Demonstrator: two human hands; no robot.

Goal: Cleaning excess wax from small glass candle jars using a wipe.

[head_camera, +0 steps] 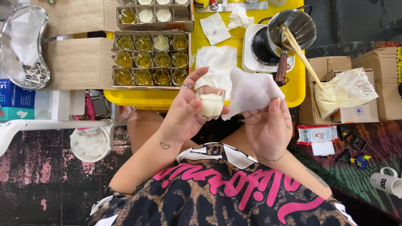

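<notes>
My hands at mid-frame, one holding a wax-filled glass and the other a paper tissue.

At upper left lies a metal kidney dish (23,46), then a cardboard box of small glasses (150,58) on the yellow tray (201,39). My left hand (184,115) is wrapped around a small glass of white wax (211,102); my right hand (270,125) pinches a white tissue (251,90) touching the glass. A metal pot (293,29) with chopsticks sits upper right.

Head-worn camera, looking steeply down over the wearer's lap.

It faces forward and down from close above: both raised hands fill the centre, the bright yellow plastic tray table (197,98) crosses the upper frame, and the dark, pink-flecked stone floor (37,175) shows at lower left.
</notes>
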